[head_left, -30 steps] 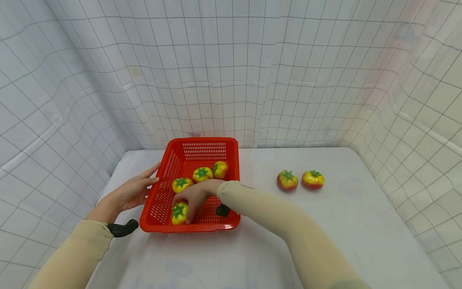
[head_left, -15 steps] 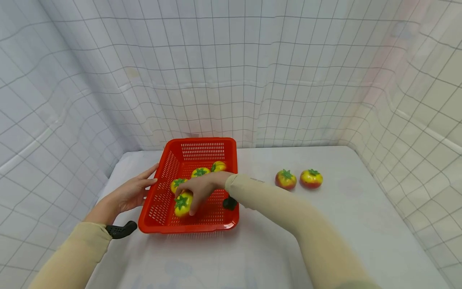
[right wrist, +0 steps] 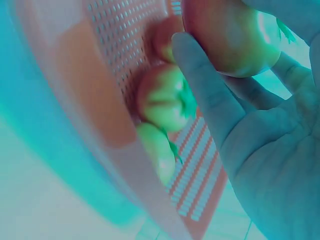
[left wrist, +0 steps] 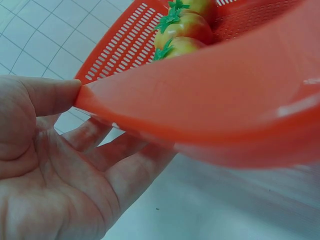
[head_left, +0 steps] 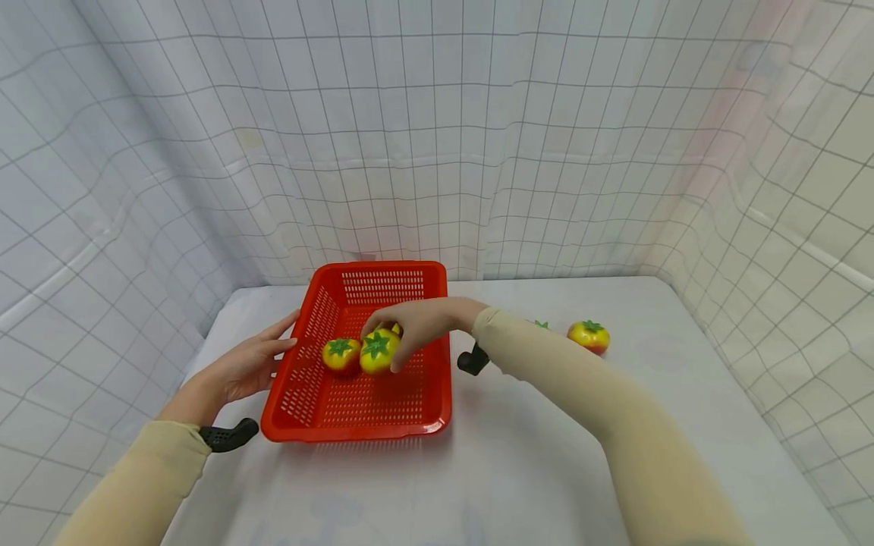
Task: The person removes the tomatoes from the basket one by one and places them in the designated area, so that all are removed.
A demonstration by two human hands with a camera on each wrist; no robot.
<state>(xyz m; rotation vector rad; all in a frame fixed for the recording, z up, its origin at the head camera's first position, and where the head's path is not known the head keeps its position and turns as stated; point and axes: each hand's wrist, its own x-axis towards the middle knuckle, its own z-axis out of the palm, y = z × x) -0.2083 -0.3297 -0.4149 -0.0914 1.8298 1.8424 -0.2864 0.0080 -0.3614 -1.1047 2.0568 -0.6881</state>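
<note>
My right hand (head_left: 426, 322) grips a yellow-and-red tomato (head_left: 378, 350) with a green star-shaped top, fingers and thumb round its sides. In the head view it is over the middle of the red basket (head_left: 369, 434); the right wrist view shows this tomato (right wrist: 235, 35) above others. A second tomato (head_left: 341, 356) sits in the basket just left of the held one. Those farther back are mostly hidden behind my right hand, but a tomato (right wrist: 164, 97) shows among them in the right wrist view. My left hand (left wrist: 65, 165) pinches the basket's left rim, thumb on its edge and fingers underneath.
To the right of the basket on the white table (head_left: 519, 470), one tomato (head_left: 590, 337) lies in view, and another is almost hidden behind my right forearm. White gridded curtains (head_left: 410, 152) stand around the back and sides.
My right hand has lifted the tomato from the basket's front left and carried it rightward and away from me, toward the middle. My left hand has stayed at the rim.
</note>
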